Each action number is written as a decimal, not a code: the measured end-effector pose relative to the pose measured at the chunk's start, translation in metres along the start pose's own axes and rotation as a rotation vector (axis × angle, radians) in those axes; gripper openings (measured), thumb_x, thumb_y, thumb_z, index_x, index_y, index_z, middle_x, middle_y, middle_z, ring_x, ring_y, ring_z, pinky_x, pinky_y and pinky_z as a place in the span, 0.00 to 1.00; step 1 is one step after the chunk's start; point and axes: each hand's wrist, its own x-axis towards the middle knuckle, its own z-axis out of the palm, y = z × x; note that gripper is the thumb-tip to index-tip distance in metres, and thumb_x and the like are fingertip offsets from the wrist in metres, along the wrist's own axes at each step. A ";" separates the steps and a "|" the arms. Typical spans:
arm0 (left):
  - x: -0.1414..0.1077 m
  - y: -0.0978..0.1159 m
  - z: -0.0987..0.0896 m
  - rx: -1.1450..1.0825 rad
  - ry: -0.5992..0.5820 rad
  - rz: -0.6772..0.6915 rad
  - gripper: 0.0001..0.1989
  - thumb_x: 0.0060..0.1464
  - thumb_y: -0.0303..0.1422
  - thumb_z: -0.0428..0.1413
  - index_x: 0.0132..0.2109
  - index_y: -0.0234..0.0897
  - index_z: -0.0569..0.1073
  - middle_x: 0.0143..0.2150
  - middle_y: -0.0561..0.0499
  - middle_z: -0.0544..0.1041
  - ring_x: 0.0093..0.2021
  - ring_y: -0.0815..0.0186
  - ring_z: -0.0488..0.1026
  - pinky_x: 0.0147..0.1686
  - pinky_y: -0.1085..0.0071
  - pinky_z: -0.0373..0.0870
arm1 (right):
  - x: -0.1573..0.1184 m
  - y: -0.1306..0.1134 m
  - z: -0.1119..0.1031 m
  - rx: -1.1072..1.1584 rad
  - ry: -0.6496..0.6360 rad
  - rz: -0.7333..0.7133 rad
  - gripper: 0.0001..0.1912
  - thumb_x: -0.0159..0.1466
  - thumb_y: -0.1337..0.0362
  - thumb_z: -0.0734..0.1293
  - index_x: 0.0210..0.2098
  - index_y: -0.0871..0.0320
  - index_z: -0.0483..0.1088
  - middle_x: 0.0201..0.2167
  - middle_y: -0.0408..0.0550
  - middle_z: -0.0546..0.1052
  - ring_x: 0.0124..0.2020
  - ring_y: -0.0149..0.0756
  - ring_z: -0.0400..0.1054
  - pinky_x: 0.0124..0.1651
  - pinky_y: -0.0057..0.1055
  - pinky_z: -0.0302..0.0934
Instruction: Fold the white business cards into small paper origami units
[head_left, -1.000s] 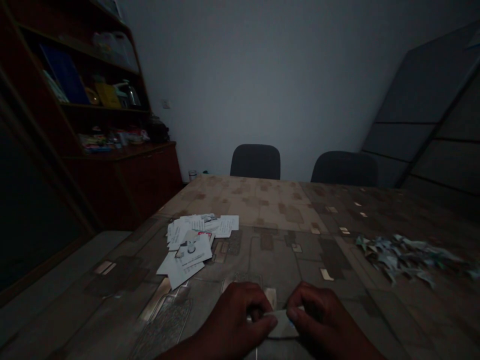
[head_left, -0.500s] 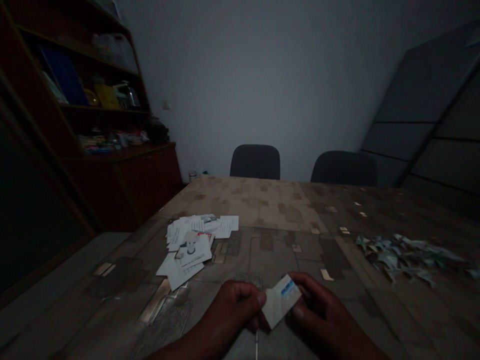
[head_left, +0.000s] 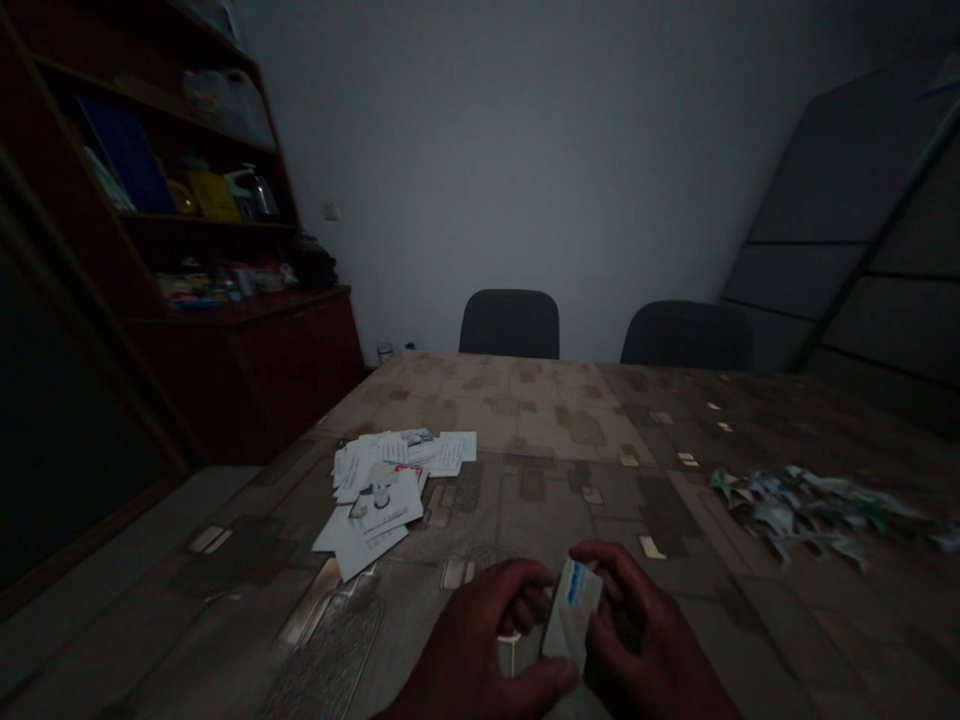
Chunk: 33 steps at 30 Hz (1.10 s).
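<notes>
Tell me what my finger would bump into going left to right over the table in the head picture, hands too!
Pile of printed white cards → left hand → pale paper piece with blue print → right hand → heap of bent paper pieces.

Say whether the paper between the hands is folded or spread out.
Folded, apparently: the paper shows an overlapping edge below its blue print.

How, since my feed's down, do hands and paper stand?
Right hand holding paper, blue print showing. Left hand curled beside it, grip unclear. White pile left, crumpled heap right, neither touching hands.
</notes>
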 end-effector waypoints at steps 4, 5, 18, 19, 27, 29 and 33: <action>0.000 -0.003 0.007 -0.020 0.011 0.004 0.35 0.38 0.34 0.62 0.57 0.32 0.66 0.43 0.41 0.77 0.38 0.58 0.72 0.39 0.62 0.68 | -0.003 -0.001 0.001 -0.161 -0.012 -0.074 0.21 0.56 0.66 0.63 0.50 0.56 0.64 0.21 0.35 0.67 0.22 0.33 0.66 0.27 0.26 0.58; 0.000 -0.004 0.009 -0.047 0.012 -0.006 0.34 0.40 0.34 0.61 0.57 0.31 0.66 0.41 0.41 0.77 0.36 0.58 0.72 0.37 0.63 0.68 | -0.004 -0.001 0.000 -0.194 -0.025 -0.096 0.22 0.56 0.66 0.63 0.51 0.56 0.63 0.21 0.35 0.67 0.22 0.33 0.66 0.27 0.26 0.58; -0.001 -0.012 0.008 -0.098 0.007 -0.051 0.28 0.48 0.19 0.51 0.58 0.36 0.62 0.31 0.56 0.68 0.27 0.70 0.68 0.26 0.75 0.62 | 0.000 0.005 -0.005 -0.175 -0.090 -0.095 0.13 0.62 0.62 0.62 0.46 0.55 0.62 0.22 0.35 0.64 0.23 0.32 0.63 0.27 0.26 0.54; -0.001 -0.014 0.009 -0.126 -0.013 -0.055 0.27 0.49 0.19 0.50 0.57 0.35 0.62 0.31 0.56 0.68 0.26 0.70 0.69 0.25 0.75 0.63 | 0.001 0.005 -0.006 -0.165 -0.112 -0.090 0.11 0.63 0.61 0.61 0.45 0.55 0.62 0.22 0.35 0.64 0.23 0.32 0.62 0.26 0.26 0.53; -0.005 -0.024 0.002 0.342 0.069 0.317 0.15 0.47 0.17 0.50 0.39 0.37 0.73 0.39 0.47 0.75 0.40 0.61 0.71 0.37 0.67 0.66 | 0.003 0.015 -0.012 -0.079 -0.199 -0.053 0.12 0.67 0.58 0.58 0.36 0.56 0.69 0.25 0.40 0.67 0.27 0.34 0.62 0.30 0.28 0.55; -0.005 -0.025 0.001 0.524 0.113 0.454 0.18 0.45 0.17 0.51 0.42 0.38 0.73 0.47 0.44 0.74 0.44 0.58 0.70 0.39 0.64 0.66 | 0.003 0.016 -0.013 -0.117 -0.200 -0.065 0.12 0.67 0.59 0.58 0.36 0.57 0.70 0.25 0.41 0.68 0.27 0.34 0.62 0.30 0.28 0.55; -0.004 -0.026 0.007 0.810 0.166 0.634 0.11 0.49 0.21 0.55 0.39 0.39 0.72 0.44 0.47 0.76 0.38 0.60 0.70 0.34 0.65 0.60 | 0.003 0.015 -0.011 -0.145 -0.191 -0.066 0.12 0.67 0.60 0.58 0.35 0.57 0.70 0.26 0.42 0.71 0.28 0.36 0.66 0.32 0.29 0.58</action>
